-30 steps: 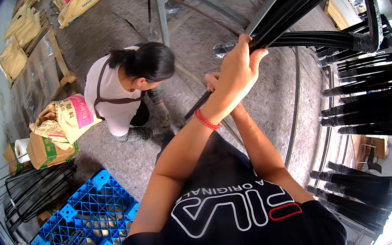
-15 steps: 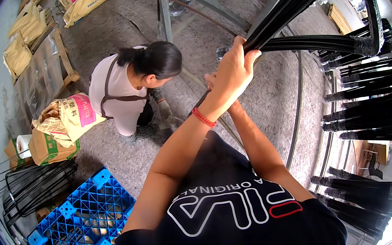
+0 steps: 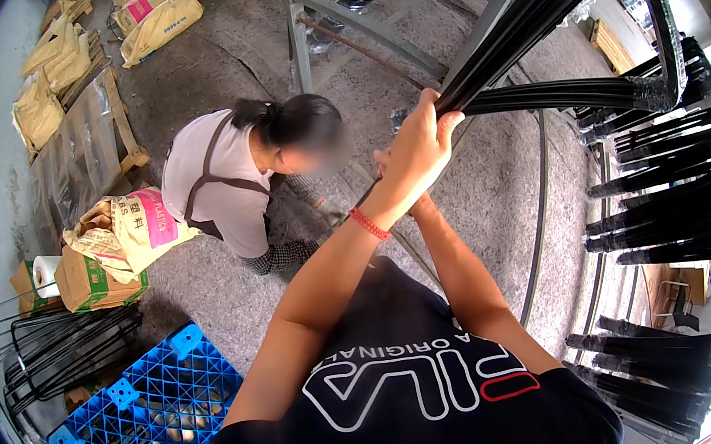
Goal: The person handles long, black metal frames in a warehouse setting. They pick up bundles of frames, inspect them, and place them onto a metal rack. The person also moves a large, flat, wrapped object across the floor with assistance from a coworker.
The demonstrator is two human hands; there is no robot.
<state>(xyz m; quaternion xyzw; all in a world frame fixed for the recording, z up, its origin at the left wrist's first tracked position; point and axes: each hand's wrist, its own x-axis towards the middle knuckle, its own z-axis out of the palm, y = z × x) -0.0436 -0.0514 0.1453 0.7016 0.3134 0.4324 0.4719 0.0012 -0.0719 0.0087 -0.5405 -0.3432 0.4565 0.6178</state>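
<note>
My left hand point(image 3: 418, 149), with a red cord bracelet at its wrist, is closed around the near end of a bundle of long black strips point(image 3: 518, 25). The bundle slants up to the upper right. My right hand point(image 3: 383, 163) is mostly hidden behind the left wrist; only curled fingertips show, beside a thin dark length that runs down to the left. What it grips cannot be made out. A second black bundle point(image 3: 554, 95), bound with clear film at its far end, lies level just right of my left hand.
At left a co-worker point(image 3: 219, 173) crouches, bent over the floor. A grey metal frame point(image 3: 375, 31) stands ahead. Black strip bundles point(image 3: 686, 205) hang on a rack at right. Nearby are yellow sacks point(image 3: 134, 229), a blue plastic pallet point(image 3: 148, 420) and black wire frames point(image 3: 67, 350).
The view has shifted slightly. My left hand, still around the bundle, sits a little lower in the picture. The co-worker's head has turned and moved slightly right, and their gloved hand is less visible.
</note>
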